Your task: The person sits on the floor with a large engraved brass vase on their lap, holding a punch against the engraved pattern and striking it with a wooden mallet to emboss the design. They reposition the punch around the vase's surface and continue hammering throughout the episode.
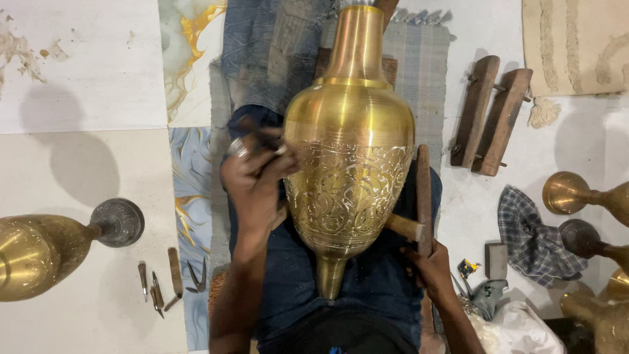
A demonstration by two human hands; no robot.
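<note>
A large, polished brass vase with an engraved floral band (350,157) lies across the person's lap on dark blue cloth, its long neck pointing away from them and its narrow foot toward the body. Far left on the pale floor rests another brass vessel with a dark round foot (39,252), and beside it lie a few small metal chisels (164,282). The left hand (255,180) is closed around a small metal punch (252,141) whose tip meets the vase's engraved band on its left flank. Right of the vase, the right hand (432,265) grips a wooden-handled hammer (422,203), its long head upright, just beside the vase's lower right side. Farther right lie a wooden clamp of two brown blocks (488,118), a checked cloth (534,239), and more brass vessels (583,196) at the edge.
</note>
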